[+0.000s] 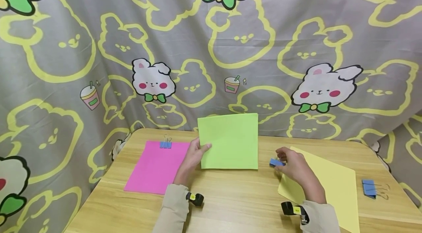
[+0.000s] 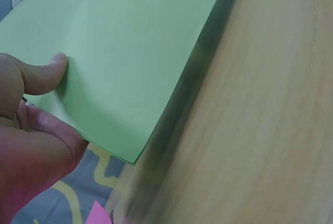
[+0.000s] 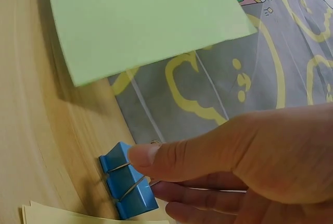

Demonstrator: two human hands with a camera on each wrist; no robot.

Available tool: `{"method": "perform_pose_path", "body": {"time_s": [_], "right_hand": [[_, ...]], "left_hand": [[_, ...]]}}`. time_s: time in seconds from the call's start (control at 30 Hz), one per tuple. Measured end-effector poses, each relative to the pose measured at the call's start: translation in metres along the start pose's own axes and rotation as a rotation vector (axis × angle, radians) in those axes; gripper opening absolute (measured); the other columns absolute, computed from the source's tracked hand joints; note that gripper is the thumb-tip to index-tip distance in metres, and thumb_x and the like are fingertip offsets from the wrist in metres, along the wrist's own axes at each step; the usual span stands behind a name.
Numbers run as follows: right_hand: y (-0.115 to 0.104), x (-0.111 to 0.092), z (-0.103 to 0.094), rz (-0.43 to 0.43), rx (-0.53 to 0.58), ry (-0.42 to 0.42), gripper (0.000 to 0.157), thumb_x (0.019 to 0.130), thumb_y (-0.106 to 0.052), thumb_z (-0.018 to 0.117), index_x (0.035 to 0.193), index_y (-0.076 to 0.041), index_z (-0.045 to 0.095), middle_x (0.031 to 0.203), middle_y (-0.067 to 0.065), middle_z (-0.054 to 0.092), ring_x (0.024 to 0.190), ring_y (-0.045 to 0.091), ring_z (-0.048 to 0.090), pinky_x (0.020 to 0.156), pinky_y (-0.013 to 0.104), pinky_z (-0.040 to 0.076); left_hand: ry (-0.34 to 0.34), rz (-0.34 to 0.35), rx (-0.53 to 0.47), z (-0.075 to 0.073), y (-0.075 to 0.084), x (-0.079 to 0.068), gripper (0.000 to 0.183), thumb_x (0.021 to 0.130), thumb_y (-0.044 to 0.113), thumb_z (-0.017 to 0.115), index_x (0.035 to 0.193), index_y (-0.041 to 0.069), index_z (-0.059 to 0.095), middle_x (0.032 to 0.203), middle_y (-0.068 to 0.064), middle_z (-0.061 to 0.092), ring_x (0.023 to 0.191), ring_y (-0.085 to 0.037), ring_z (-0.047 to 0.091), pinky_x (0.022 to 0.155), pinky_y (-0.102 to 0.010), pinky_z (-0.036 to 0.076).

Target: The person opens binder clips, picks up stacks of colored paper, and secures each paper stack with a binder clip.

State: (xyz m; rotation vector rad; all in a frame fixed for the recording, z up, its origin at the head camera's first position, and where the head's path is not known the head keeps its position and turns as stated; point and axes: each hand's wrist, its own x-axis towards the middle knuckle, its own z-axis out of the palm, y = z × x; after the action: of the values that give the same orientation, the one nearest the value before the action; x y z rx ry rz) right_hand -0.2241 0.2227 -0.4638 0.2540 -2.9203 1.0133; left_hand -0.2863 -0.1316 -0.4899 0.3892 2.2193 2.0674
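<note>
Beige sleeves (image 1: 171, 205) come in closest. The left hand (image 1: 192, 155) pinches the left edge of the green paper (image 1: 230, 143), thumb in front, holding it up over the wooden table (image 1: 237, 198). The right hand (image 1: 294, 165) pinches a blue binder clip (image 1: 276, 162), seemingly by its wire handles, near the yellow paper (image 1: 339, 185). Pink paper (image 1: 158, 169) lies left, clipped along its far edge; another blue clip (image 1: 368, 188) rests far right. Behind hangs a patterned curtain (image 1: 184, 46).

Green paper (image 2: 119, 52) in left fingers (image 2: 44, 78), wooden tabletop (image 2: 265, 109) alongside, pink corner (image 2: 99, 215) below.
</note>
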Motion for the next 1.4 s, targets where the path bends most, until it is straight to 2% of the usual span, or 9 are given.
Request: {"method": "perform_pose_path", "body": {"time_s": [0.27,0.47,0.67,0.8,0.97,1.13,1.23,1.4], "right_hand": [[-0.003,-0.002,-0.004,0.012,0.021,0.013,0.053,0.082,-0.008,0.086,0.125,0.012,0.061,0.111,0.024,0.069,0.102,0.041,0.066,0.084,0.054,0.057],[-0.003,-0.007,-0.009,0.005,0.059,0.067,0.050,0.083,-0.002,0.081,0.124,0.014,0.058,0.111,0.025,0.069,0.101,0.042,0.067,0.089,0.055,0.056],[0.002,-0.008,-0.011,0.062,0.083,0.073,0.053,0.088,-0.007,0.079,0.130,0.013,0.053,0.120,0.030,0.065,0.110,0.046,0.063,0.092,0.057,0.054],[0.004,-0.008,-0.013,0.036,0.062,0.100,0.054,0.087,-0.013,0.082,0.129,0.011,0.057,0.121,0.030,0.065,0.109,0.046,0.063,0.088,0.055,0.056],[0.005,-0.008,-0.014,0.001,0.075,0.137,0.052,0.085,-0.012,0.084,0.127,0.009,0.061,0.113,0.025,0.069,0.104,0.041,0.066,0.086,0.052,0.058],[0.005,-0.007,-0.013,0.011,0.079,0.152,0.051,0.086,-0.010,0.083,0.128,0.010,0.060,0.112,0.024,0.070,0.102,0.039,0.066,0.086,0.052,0.057],[0.005,-0.007,-0.014,0.023,0.063,0.163,0.053,0.089,-0.016,0.082,0.128,0.010,0.059,0.111,0.023,0.069,0.102,0.040,0.066,0.082,0.050,0.057],[0.006,-0.008,-0.015,0.034,0.056,0.191,0.057,0.091,-0.026,0.080,0.129,0.011,0.059,0.112,0.024,0.068,0.103,0.040,0.066,0.080,0.047,0.056]], "left_hand": [[-0.011,-0.020,-0.070,-0.006,0.002,-0.002,0.035,0.105,0.006,0.055,0.139,0.001,0.057,0.128,-0.015,0.068,0.112,-0.025,0.065,0.106,-0.043,0.049],[-0.030,-0.029,-0.081,-0.010,0.002,-0.001,0.034,0.106,0.009,0.055,0.139,0.002,0.055,0.126,-0.014,0.068,0.111,-0.025,0.065,0.103,-0.041,0.051],[-0.028,-0.056,-0.085,-0.012,0.003,-0.001,0.034,0.106,0.011,0.054,0.139,0.003,0.056,0.125,-0.014,0.068,0.108,-0.026,0.067,0.100,-0.042,0.053],[-0.026,-0.064,-0.065,-0.013,0.004,-0.003,0.034,0.106,0.013,0.055,0.139,0.003,0.056,0.124,-0.013,0.068,0.111,-0.025,0.065,0.105,-0.043,0.049],[-0.023,-0.050,-0.060,-0.014,0.006,-0.004,0.034,0.105,0.010,0.055,0.138,0.002,0.056,0.125,-0.013,0.068,0.115,-0.026,0.062,0.112,-0.050,0.041],[-0.030,-0.041,-0.051,-0.014,0.009,-0.006,0.035,0.105,0.007,0.055,0.139,0.001,0.055,0.126,-0.013,0.067,0.118,-0.026,0.060,0.115,-0.052,0.037],[-0.033,-0.050,-0.047,-0.014,0.009,-0.007,0.035,0.105,0.008,0.056,0.139,0.002,0.056,0.126,-0.013,0.067,0.118,-0.026,0.060,0.115,-0.053,0.036],[-0.034,-0.070,-0.021,-0.014,0.010,-0.008,0.033,0.104,0.011,0.058,0.136,0.003,0.058,0.126,-0.012,0.065,0.125,-0.028,0.055,0.119,-0.058,0.027]]}}
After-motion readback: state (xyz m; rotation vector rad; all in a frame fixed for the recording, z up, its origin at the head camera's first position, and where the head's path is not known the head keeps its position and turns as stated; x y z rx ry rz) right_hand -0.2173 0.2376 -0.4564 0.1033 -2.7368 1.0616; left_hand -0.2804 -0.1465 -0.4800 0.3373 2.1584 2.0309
